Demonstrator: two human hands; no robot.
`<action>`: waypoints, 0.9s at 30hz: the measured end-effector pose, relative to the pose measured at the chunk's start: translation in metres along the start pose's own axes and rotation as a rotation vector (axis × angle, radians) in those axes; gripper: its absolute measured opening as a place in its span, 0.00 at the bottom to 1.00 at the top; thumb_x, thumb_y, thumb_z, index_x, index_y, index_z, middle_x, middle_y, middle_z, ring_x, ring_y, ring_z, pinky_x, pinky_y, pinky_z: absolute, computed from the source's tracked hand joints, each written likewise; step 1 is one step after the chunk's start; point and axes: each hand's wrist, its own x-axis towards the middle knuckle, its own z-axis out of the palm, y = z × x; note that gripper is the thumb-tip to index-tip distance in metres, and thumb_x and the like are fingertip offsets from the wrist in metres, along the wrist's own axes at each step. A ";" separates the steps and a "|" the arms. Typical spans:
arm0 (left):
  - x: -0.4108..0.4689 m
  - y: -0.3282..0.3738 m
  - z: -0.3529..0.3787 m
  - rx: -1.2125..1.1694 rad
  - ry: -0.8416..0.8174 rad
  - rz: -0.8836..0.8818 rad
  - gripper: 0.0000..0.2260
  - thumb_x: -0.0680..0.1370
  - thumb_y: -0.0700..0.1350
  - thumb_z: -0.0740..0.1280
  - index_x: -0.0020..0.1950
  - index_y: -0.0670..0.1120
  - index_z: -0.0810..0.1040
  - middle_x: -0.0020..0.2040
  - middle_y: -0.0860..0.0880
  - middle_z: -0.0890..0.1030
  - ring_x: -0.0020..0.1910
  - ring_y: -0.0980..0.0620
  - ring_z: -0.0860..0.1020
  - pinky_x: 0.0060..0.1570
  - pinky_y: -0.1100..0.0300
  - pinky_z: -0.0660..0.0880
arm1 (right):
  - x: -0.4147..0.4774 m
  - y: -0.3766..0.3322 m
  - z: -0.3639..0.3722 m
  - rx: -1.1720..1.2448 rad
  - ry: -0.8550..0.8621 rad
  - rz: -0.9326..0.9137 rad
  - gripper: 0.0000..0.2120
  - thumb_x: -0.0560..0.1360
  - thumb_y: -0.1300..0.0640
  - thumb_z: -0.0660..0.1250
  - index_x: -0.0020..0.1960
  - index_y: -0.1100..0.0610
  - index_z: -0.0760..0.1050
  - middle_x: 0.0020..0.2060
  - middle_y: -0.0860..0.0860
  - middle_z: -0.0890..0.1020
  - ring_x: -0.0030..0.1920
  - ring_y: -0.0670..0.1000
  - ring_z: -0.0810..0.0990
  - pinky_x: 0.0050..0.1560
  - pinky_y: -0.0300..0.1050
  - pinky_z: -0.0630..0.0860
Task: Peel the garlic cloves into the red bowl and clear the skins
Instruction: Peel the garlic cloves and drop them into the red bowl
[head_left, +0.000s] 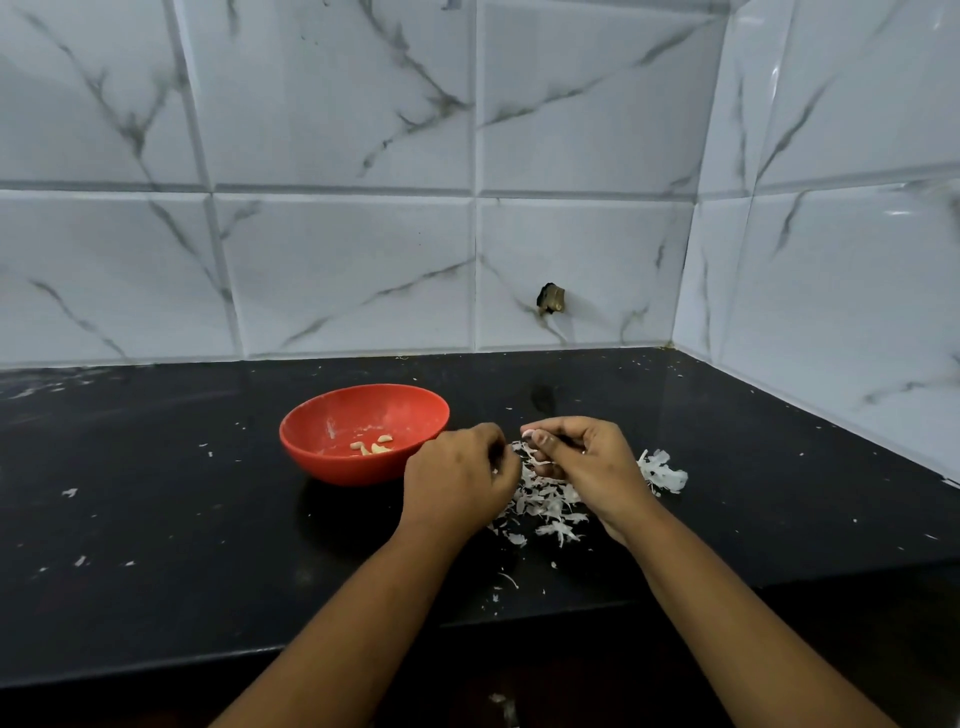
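Here, nearest to the viewer, both forearms are reaching over the black counter (156, 519), and the pile of skins (545, 501) is lying just under and between the two hands. The right hand (587, 457) is pinching what seems to be a small pale garlic clove (530, 433) at its fingertips. The left hand (460, 473) is showing only its back, with fingers curled towards the clove; whether it is gripping a strip of skin or nothing, I cannot tell.

I am judging that peeling is the step in hand. To do it well, the right hand should be holding the clove firmly without crushing it, while the left is pulling the dry skin downwards, so that it is falling on the pile and not spreading. The clean clove should then be going left into the red bowl (311, 415), which is standing just beside the left hand, slightly farther, with a few peeled cloves (371, 447) lying in it.

Any unpeeled cloves are being hidden under the hands and skins. The dark thing (550, 300) on the far tiled wall is too small to name.
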 end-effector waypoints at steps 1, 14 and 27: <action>0.000 0.000 0.000 0.000 0.003 0.000 0.11 0.78 0.54 0.61 0.49 0.51 0.80 0.40 0.52 0.83 0.41 0.51 0.80 0.41 0.56 0.76 | 0.000 0.000 0.000 -0.002 0.003 0.003 0.07 0.77 0.65 0.66 0.47 0.56 0.82 0.42 0.58 0.83 0.40 0.46 0.80 0.40 0.37 0.79; 0.003 -0.004 0.001 -0.030 -0.001 0.081 0.08 0.79 0.54 0.64 0.50 0.52 0.79 0.41 0.52 0.83 0.39 0.52 0.79 0.36 0.58 0.72 | 0.001 0.001 -0.001 -0.166 0.015 -0.006 0.04 0.75 0.62 0.70 0.45 0.56 0.83 0.38 0.53 0.85 0.36 0.46 0.82 0.38 0.40 0.80; 0.001 -0.005 0.009 -0.113 -0.005 0.155 0.08 0.79 0.50 0.64 0.53 0.51 0.82 0.39 0.49 0.83 0.37 0.47 0.80 0.36 0.54 0.75 | 0.000 0.002 0.000 -0.372 0.031 -0.108 0.07 0.75 0.61 0.70 0.42 0.51 0.81 0.34 0.50 0.83 0.32 0.46 0.81 0.35 0.39 0.80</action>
